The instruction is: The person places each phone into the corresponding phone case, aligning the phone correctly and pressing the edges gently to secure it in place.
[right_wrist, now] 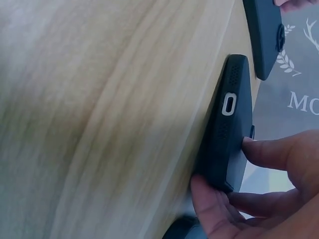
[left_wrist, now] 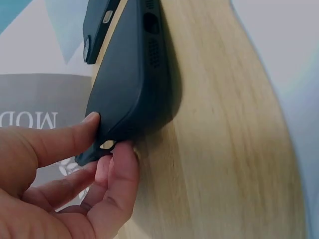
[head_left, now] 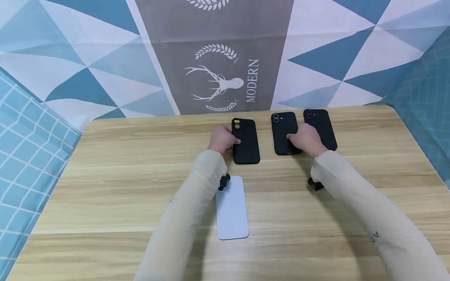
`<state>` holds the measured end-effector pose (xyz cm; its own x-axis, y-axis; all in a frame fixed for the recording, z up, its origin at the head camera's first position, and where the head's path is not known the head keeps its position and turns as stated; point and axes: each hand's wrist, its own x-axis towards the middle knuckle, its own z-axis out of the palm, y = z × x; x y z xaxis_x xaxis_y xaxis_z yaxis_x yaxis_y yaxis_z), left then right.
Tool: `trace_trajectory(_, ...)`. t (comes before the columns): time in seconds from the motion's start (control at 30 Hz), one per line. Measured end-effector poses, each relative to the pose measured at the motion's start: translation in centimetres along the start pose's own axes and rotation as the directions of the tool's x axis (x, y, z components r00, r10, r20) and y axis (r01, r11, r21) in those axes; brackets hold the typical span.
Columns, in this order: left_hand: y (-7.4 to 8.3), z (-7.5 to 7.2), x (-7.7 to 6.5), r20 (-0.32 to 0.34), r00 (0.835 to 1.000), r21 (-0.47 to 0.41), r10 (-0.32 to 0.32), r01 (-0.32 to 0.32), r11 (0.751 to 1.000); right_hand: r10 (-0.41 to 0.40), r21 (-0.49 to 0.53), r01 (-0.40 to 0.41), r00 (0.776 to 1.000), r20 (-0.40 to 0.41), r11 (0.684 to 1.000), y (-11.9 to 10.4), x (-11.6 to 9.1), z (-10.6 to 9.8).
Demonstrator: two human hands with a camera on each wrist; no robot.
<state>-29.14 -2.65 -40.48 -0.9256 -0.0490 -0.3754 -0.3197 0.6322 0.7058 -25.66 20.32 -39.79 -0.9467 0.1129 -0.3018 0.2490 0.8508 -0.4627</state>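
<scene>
A black phone case (head_left: pixel 246 145) lies at the back of the table, wood colour showing through its camera cutout. My left hand (head_left: pixel 221 140) pinches its left side, the thumb (left_wrist: pixel 91 119) on the back and curled fingertips at the lower edge. To its right is a black-cased phone (head_left: pixel 283 129) with two camera rings and a pale-rimmed charging port (right_wrist: pixel 229 104). My right hand (head_left: pixel 306 140) pinches that phone's right side, thumb on top and fingers along the lower edge. This hand partly covers another black-cased phone (head_left: pixel 323 125) at the right.
A white rounded rectangular slab (head_left: pixel 231 213) lies nearer on the wooden table (head_left: pixel 281 244), partly under the left sleeve. Small black wrist devices sit at both cuffs. A patterned cloth (head_left: pixel 222 35) with a deer print hangs behind the table's back edge.
</scene>
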Motion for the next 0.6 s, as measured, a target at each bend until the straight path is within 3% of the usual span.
trace_trajectory(0.23, -0.3, -0.8, -0.1, 0.014, 1.000, -0.053, 0.001, 0.000, 0.999, -0.025, -0.049, 0.025, 1.000, 0.006, 0.998, -0.1, -0.1, 0.6)
trace_trajectory(0.6, -0.9, -1.3, 0.0, 0.051, 0.999, -0.152, -0.004, 0.012, 0.988, 0.014, -0.107, -0.009, 0.999, 0.045, 0.994, -0.4, 0.0, 0.8)
